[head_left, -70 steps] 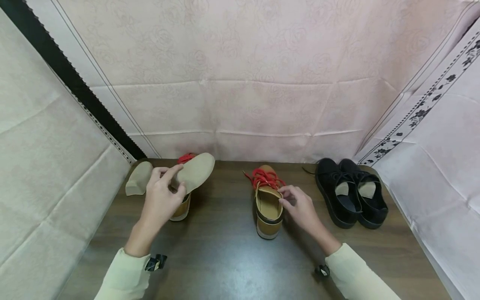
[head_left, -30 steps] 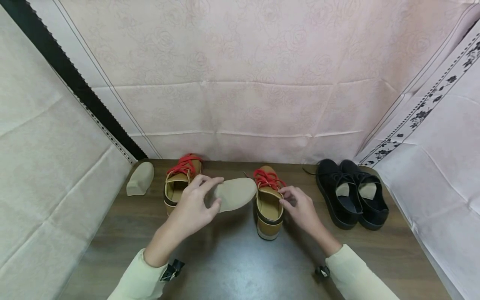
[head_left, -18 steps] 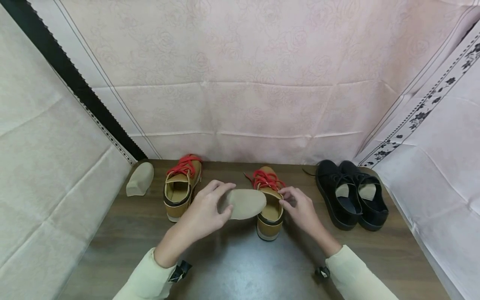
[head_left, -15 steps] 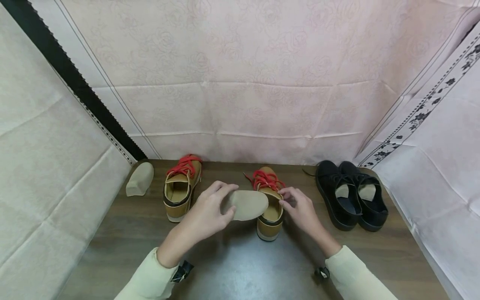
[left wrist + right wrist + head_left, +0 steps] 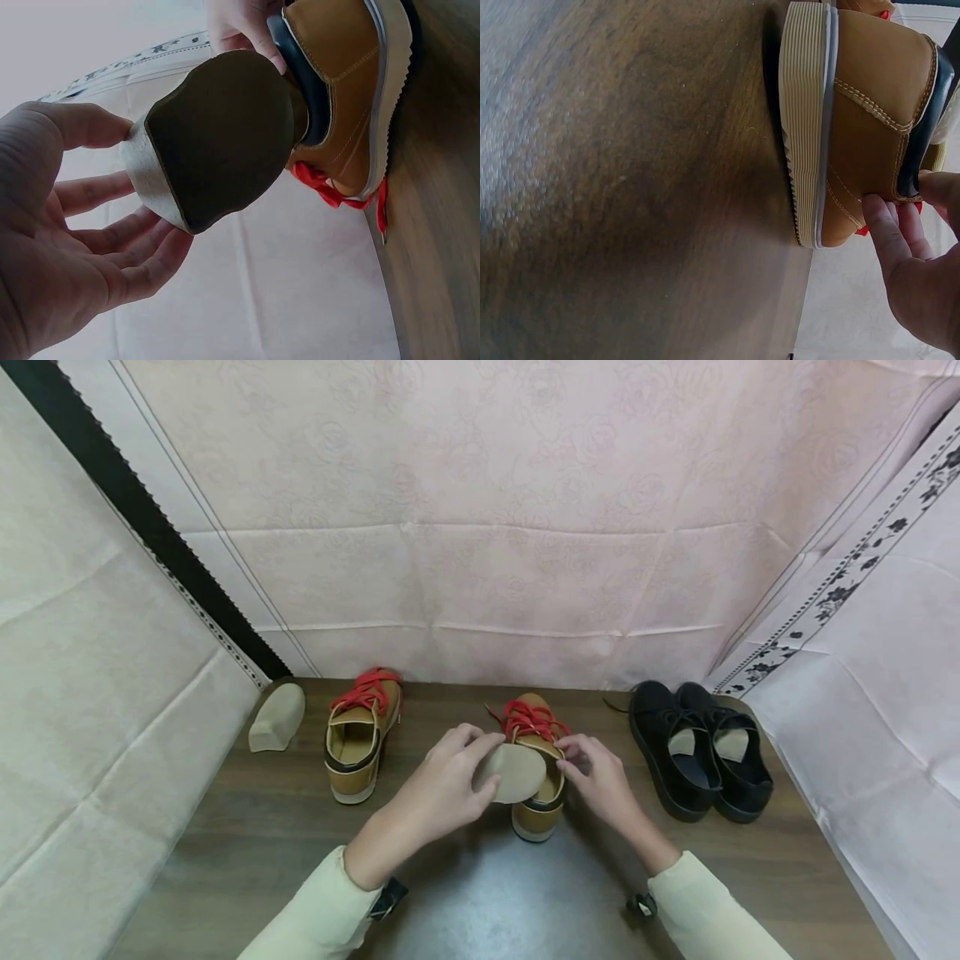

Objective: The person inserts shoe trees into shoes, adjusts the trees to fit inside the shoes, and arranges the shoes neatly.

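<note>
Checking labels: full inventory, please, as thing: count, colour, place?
Tan shoes: 2, tan with red laces, left and middle
Inserts: 2, beige, one far left, one held at middle shoe
Black shoes: 2, black, right
Pale pieces: 2, cream, inside black shoes
Table: 1, brown, underneath
Cloth: count unclear, pale, behind and both sides
Strip: 1, black, left
Wrist devices: 2, black, by sleeves
Sleeves: 2, cream, forearms
Left grip: 1, bare, holding insert
Right grip: 1, bare, pinching middle shoe's collar

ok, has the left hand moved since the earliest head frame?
Yes, rightward in the head view: the left hand, which partly covered the left tan shoe then, is now right of it, holding the pale insert near the other tan shoe.
</note>
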Tool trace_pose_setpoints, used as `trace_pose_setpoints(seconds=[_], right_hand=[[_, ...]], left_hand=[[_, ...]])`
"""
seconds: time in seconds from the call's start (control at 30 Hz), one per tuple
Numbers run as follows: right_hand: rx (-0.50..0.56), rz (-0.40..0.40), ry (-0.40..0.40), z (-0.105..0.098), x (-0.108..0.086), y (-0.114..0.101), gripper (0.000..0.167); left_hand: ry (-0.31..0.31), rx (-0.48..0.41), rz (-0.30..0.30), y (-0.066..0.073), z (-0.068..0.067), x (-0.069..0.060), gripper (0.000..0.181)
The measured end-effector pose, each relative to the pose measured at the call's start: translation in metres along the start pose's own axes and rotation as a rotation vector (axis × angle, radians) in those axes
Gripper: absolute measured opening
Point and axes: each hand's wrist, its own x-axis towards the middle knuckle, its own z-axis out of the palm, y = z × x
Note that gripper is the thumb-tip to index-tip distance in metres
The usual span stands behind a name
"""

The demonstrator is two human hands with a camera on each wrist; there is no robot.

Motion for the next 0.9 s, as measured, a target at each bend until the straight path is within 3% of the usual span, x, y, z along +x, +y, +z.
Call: trace_pose_setpoints(seconds=[0.4, 0.9], right_hand=[[-0.012, -0.014, 0.004, 0.001, 0.001, 0.002, 0.026], [-0.02, -0.031, 0.003, 0.0, 0.0, 0.002, 0.025]], left_hand=[[-0.032, 0.026, 0.055, 0.006, 0.014, 0.014, 0.045], [-0.084, 0.063, 0.036, 0.013, 0.032, 0.025, 0.042]])
